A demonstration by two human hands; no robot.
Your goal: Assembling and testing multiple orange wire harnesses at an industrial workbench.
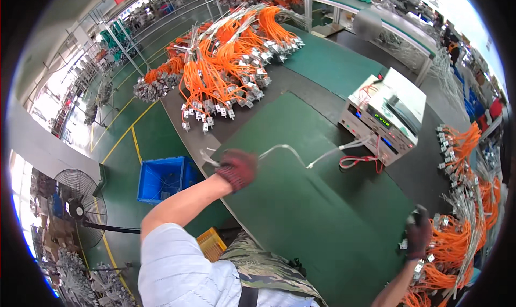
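My left hand, in a dark red knit glove, is closed over a thin white cable above the green mat. One end of the cable sticks out left of the glove; the other runs right, toward white leads at the tester. The tester is a white box with a lit green display, knobs and red leads. At the mat's right edge, my right hand, also gloved, is beside a bundle of orange wires with white connectors. Its fingers are blurred, and what they hold is unclear.
A large heap of orange wire harnesses lies at the table's far left. Green matting covers much of the grey tabletop. A blue bin and a yellow crate stand beyond the left edge, near a floor fan.
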